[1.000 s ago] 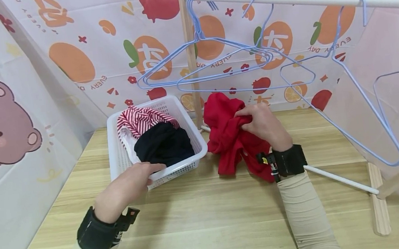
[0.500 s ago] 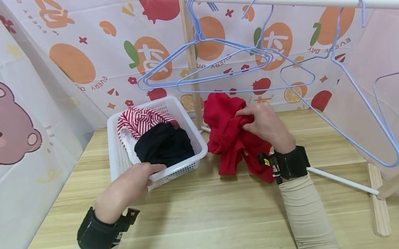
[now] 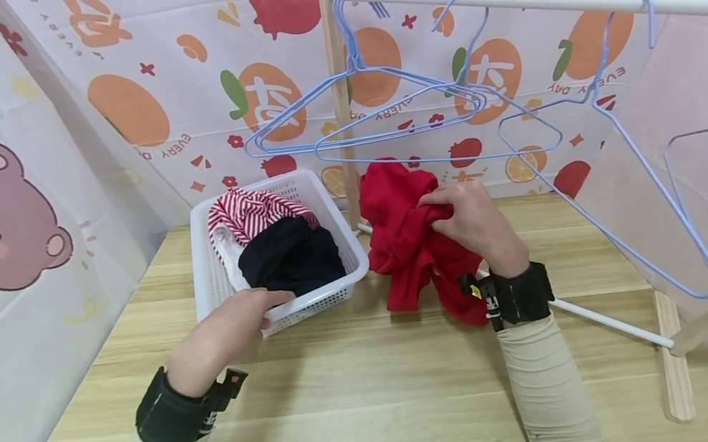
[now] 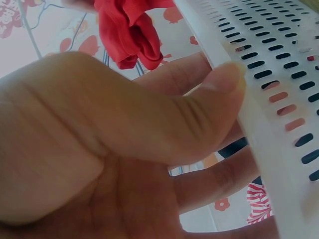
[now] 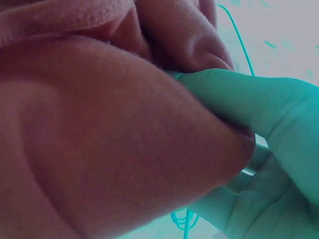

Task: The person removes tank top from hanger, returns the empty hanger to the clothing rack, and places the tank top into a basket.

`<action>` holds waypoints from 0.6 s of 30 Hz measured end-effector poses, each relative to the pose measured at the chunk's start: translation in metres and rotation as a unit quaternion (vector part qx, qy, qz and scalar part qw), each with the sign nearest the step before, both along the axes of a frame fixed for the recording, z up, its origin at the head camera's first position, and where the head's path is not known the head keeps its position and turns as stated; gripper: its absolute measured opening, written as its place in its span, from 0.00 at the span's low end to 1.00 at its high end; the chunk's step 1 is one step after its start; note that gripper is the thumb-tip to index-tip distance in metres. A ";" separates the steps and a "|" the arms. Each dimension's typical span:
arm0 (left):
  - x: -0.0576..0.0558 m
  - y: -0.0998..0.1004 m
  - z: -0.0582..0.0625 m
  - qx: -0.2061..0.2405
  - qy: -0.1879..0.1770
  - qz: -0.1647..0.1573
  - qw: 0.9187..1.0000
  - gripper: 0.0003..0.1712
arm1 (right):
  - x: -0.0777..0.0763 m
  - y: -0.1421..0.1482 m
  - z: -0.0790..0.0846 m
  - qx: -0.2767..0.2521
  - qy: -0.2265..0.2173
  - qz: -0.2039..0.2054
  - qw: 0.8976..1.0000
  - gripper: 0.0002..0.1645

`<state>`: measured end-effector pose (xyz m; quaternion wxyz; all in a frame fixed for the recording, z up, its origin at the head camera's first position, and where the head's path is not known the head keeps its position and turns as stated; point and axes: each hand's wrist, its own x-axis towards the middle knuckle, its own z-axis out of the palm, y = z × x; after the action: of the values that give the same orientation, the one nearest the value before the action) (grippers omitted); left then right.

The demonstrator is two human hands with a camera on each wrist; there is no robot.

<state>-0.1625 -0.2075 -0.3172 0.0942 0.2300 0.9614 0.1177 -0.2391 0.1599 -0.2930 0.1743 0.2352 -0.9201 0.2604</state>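
Note:
My left hand (image 3: 226,335) grips the near rim of a white plastic basket (image 3: 352,250); in the left wrist view the thumb lies outside the perforated wall and the fingers pass over to the inner side. Inside the basket are a black garment (image 3: 293,256) and a red-and-white striped garment (image 3: 259,213). To the right of it, my right hand (image 3: 474,223) pinches a fold of a crumpled red garment (image 3: 404,237), which hangs down to the table. The right wrist view shows the cloth (image 5: 124,139) between thumb and fingers, its colours tinted. The garment's full shape is hidden in folds.
A white rail (image 3: 532,2) on wooden posts crosses above, with several blue wire hangers (image 3: 405,93) on it. One hanger (image 3: 646,168) reaches low at the right. A lower white bar (image 3: 611,323) and wooden foot (image 3: 673,360) stand on the table (image 3: 348,409).
The right wrist has shifted very slightly to the right and down, its grip on the red garment kept. The left hand and basket have stayed put.

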 end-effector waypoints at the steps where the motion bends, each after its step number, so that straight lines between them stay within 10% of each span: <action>1: 0.000 0.000 0.000 -0.001 -0.001 0.000 1.000 0.31 | 0.000 0.000 0.000 0.000 0.001 0.000 1.000 0.21; 18: -0.001 -0.001 0.000 0.006 -0.007 0.001 1.000 0.33 | 0.010 -0.008 0.006 0.000 0.011 -0.003 1.000 0.23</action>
<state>-0.1635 -0.2084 -0.3171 0.0998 0.2289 0.9602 0.1248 -0.2292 0.1519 -0.2867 0.1854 0.2351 -0.9189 0.2568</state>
